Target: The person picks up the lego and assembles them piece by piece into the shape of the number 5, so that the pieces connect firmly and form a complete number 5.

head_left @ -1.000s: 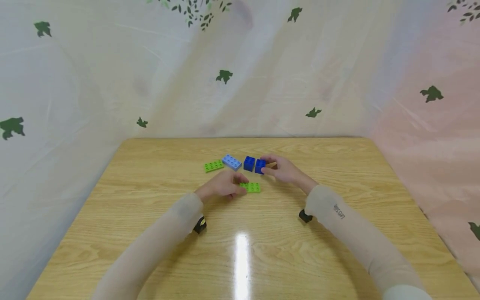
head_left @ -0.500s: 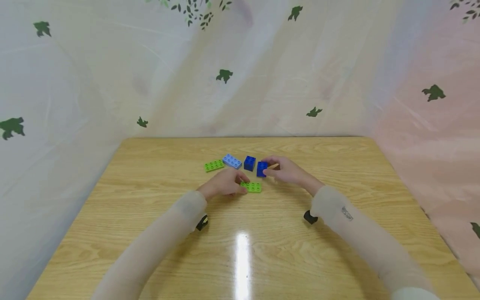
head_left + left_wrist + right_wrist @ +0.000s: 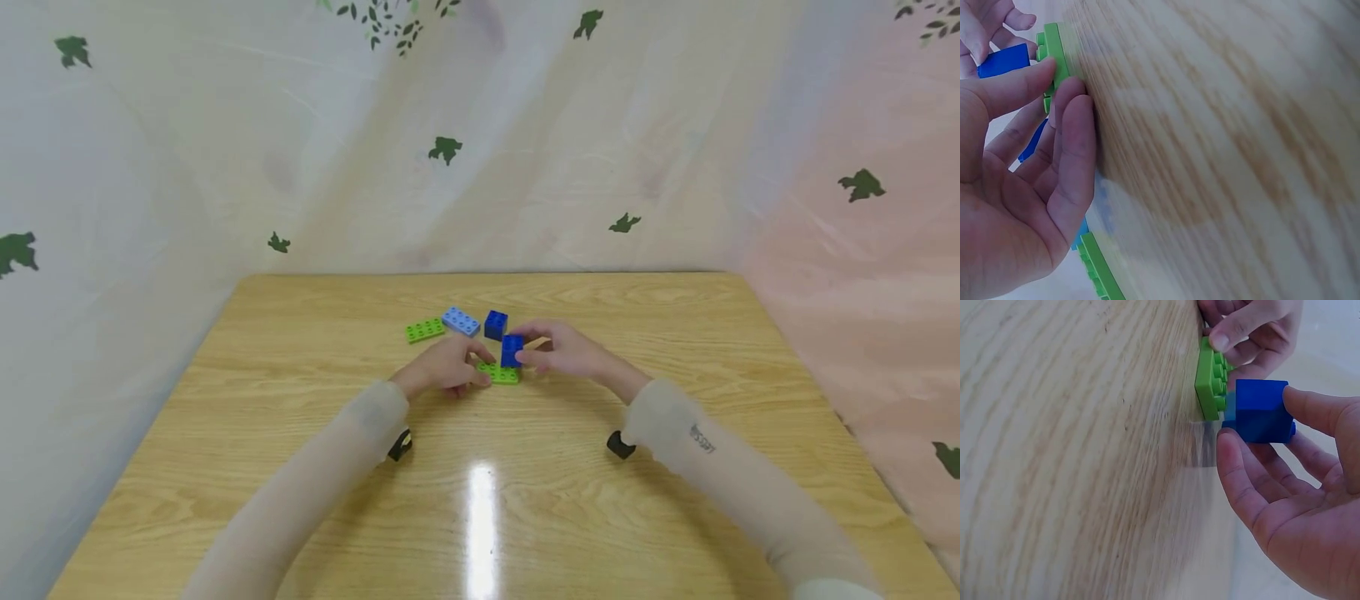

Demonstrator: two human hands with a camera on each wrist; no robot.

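Observation:
My left hand (image 3: 444,365) pinches the left end of a flat lime-green building brick (image 3: 504,375), which lies on the table studs up. Between thumb and fingers, my right hand (image 3: 566,350) grips a dark blue square brick (image 3: 1262,411). In the head view that blue brick overlaps the green one's right end. The right wrist view shows it close to the green studs, apparently just off them. A second dark blue brick (image 3: 496,325) stands behind, near my right fingertips. The left hand's fingers hide part of the green brick.
A light blue brick (image 3: 461,321) and another flat green brick (image 3: 425,330) lie behind my left hand on the wooden table (image 3: 360,517). A printed cloth (image 3: 525,200) hangs along the table's back edge.
My right hand has lifted the dark blue brick from beside the other blue one and brought it forward and left over the green brick. The left hand stays on the green brick.

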